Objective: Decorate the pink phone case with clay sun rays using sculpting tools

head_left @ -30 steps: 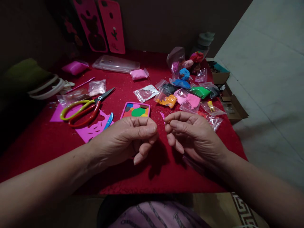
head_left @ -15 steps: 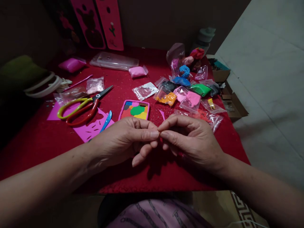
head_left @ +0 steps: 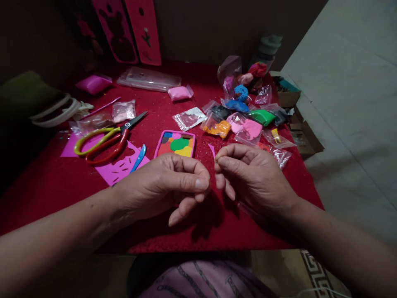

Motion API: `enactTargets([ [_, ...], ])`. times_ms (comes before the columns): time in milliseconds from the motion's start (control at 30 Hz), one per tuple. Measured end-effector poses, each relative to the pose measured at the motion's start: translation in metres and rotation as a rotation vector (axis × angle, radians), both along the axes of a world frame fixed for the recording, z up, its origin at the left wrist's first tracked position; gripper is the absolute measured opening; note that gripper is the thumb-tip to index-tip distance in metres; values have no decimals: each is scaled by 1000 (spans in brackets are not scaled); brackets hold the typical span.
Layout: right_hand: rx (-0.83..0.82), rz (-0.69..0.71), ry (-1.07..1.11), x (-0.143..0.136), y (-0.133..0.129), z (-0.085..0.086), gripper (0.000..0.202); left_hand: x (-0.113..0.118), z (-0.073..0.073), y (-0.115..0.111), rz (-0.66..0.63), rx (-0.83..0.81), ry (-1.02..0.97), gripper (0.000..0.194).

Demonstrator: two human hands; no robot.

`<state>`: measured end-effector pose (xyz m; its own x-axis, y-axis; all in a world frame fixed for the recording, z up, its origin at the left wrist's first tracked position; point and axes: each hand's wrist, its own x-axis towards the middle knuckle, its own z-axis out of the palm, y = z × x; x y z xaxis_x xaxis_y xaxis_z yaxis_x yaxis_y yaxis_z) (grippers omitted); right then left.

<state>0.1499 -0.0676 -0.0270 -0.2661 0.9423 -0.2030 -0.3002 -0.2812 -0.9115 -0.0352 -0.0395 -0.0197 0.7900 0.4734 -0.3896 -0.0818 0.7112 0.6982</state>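
Note:
My left hand (head_left: 176, 182) hovers over the near side of the table, thumb and forefinger pinched together; anything between them is too small to make out. A short gap to its right, my right hand (head_left: 248, 174) is pinched the same way, and I cannot see what its fingertips hold. Just beyond the left hand lies a phone case (head_left: 178, 143) with a pink rim, filled with patches of coloured clay; its near end is hidden by the hand. A thin pink sliver (head_left: 212, 150) rests on the cloth near my right fingertips.
Red-and-yellow-handled scissors (head_left: 107, 145) and a blue clay knife (head_left: 139, 158) lie on pink sheet (head_left: 113, 171) at left. Several clay bags, including green (head_left: 262, 117) and orange (head_left: 220, 129), crowd the right. Clear phone cases (head_left: 149, 79) lie behind; a bottle (head_left: 269, 47) stands at back right.
The fingertips of my two hands met before and are now apart. My right hand has moved slightly up and right, while the left has shifted only a little.

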Motion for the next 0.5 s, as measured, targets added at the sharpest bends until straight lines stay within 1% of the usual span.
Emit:
enactTargets([
  [100, -61, 44, 133, 0, 3, 0, 7, -1, 0, 1, 37, -14, -29, 11],
  [200, -100, 28, 207, 0, 4, 1, 3, 0, -1, 2, 46, -9, -42, 14],
  [367, -109, 23, 244, 1, 7, 0, 3, 1, -2, 2, 81, 44, -40, 27],
  [433, -112, 19, 239, 1, 7, 1, 3, 1, -1, 2, 97, 41, -27, 27],
  [500, -112, 19, 229, 1, 7, 1, 3, 1, 0, 1, 114, 20, -12, 21],
])
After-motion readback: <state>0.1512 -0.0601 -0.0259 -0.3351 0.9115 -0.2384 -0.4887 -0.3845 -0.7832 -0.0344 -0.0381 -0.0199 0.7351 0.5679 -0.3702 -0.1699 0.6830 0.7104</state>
